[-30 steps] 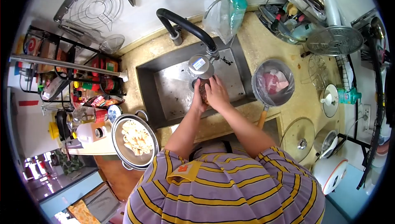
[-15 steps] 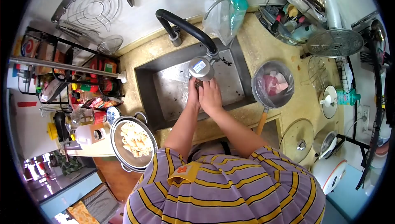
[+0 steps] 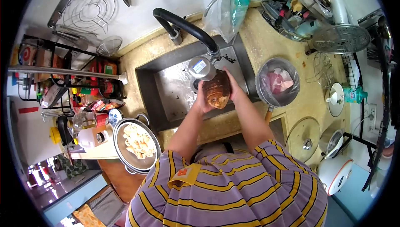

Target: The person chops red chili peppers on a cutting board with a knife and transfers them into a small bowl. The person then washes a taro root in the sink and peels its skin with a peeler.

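Note:
A large brown root vegetable, ringed and rough with a pale cut-looking end toward me, is held between my two hands over the sink. On its left side, my left hand wraps the lower part. Against its right side lies my right hand, fingers around the upper edge. The round metal faucet head with a label hangs just above the vegetable and hides part of its far end. Dark bits lie on the sink bottom.
Right of the sink stands a pot with raw meat in a clear bag. Pale cut pieces fill a steel colander at the left. A glass lid, a dish rack and a bottle shelf surround the counter.
The brown vegetable, mostly hidden under my hands half a second ago, now shows large between them. My hands have spread apart to its two sides, the right one moving rightward.

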A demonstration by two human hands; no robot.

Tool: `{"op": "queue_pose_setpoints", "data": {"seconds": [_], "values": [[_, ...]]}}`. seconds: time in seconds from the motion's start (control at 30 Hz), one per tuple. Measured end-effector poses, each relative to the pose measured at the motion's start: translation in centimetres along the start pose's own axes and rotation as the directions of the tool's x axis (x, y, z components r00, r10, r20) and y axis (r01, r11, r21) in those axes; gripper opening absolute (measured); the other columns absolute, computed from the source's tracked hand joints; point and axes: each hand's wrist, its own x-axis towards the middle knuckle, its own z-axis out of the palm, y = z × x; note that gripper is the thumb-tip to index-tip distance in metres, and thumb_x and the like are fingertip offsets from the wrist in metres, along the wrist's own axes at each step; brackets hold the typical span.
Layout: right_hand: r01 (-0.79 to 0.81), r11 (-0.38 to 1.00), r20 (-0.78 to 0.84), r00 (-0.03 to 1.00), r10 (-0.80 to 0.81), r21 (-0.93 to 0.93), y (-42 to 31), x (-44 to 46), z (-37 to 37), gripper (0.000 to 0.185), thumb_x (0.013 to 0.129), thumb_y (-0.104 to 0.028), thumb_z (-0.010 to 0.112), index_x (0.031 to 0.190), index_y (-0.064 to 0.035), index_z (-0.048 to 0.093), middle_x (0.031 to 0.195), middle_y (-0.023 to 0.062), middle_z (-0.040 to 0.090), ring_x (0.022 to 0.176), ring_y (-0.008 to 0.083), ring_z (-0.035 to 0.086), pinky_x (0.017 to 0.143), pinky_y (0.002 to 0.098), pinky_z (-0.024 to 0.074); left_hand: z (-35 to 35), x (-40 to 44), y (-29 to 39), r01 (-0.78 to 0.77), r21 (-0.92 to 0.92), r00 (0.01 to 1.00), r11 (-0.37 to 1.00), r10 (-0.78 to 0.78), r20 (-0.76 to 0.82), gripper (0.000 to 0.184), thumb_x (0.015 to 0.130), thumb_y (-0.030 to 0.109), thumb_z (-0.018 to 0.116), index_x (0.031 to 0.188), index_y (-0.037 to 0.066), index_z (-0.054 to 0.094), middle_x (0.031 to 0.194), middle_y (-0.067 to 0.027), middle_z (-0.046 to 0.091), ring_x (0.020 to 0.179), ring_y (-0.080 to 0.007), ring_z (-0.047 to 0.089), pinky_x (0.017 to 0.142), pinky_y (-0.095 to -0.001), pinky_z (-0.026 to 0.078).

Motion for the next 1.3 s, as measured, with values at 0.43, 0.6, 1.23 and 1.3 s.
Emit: {"op": "queue_pose_setpoints", "data": {"seconds": [0.43, 0.6, 1.23, 1.3], "values": [[0.308, 0.661, -0.34, 0.667, -0.663, -0.684, 1.3, 2.4, -0.5, 0.041, 0.102, -0.038, 0.057, 0.113, 0.0005, 0.067, 0.11, 0.0169, 0.07, 0.103, 0.03, 0.065, 0.091, 0.0414, 0.0501, 1.5, 4.3, 0.5, -0.296, 0.739, 0.793, 0.606, 0.587, -0.164, 0.075, 0.091, 0.056, 0.072, 0.127, -0.009, 0.063, 0.124, -0.0179, 0.068, 0.109, -0.0219, 0.065, 0.098, -0.0327, 0.048], [0.316, 0.424, -0.205, 0.542, -0.815, -0.849, 3.2, 3.3, -0.3, 0.041, 0.103, -0.033, 0.049, 0.117, 0.0026, 0.066, 0.119, 0.0247, 0.067, 0.114, 0.0439, 0.062, 0.102, 0.0496, 0.0457, -0.1, 3.9, 1.3, -0.306, 0.503, 0.889, 0.808, 0.432, -0.153, 0.066, 0.088, 0.044, 0.079, 0.132, -0.002, 0.06, 0.121, -0.0131, 0.069, 0.104, -0.0186, 0.067, 0.091, -0.0335, 0.053], [-0.072, 0.926, -0.089, 0.995, 0.042, -0.37, -1.1, -1.1, 5.2, 0.076, 0.087, -0.07, 0.063, 0.124, -0.0042, 0.069, 0.12, 0.0131, 0.073, 0.11, 0.028, 0.069, 0.097, 0.0412, 0.053, -0.3, -1.2, 0.0, -0.139, -0.179, 0.988, 0.974, 0.149, 0.045, 0.083, 0.093, 0.076, 0.045, 0.149, 0.015, 0.051, 0.144, -0.0141, 0.059, 0.125, -0.0362, 0.061, 0.105, -0.0551, 0.05], [-0.119, 0.964, -0.034, 0.993, 0.115, -0.237, -0.6, 0.7, 2.5, 0.092, 0.082, -0.084, 0.058, 0.127, -0.0035, 0.066, 0.123, 0.0156, 0.071, 0.114, 0.0308, 0.068, 0.101, 0.0453, 0.0532, -0.1, -1.3, -0.1, -0.107, -0.206, 0.994, 0.973, 0.107, -0.008, 0.077, 0.094, 0.068, 0.052, 0.144, 0.009, 0.054, 0.136, -0.0173, 0.064, 0.118, -0.0364, 0.066, 0.099, -0.0545, 0.054]]}}
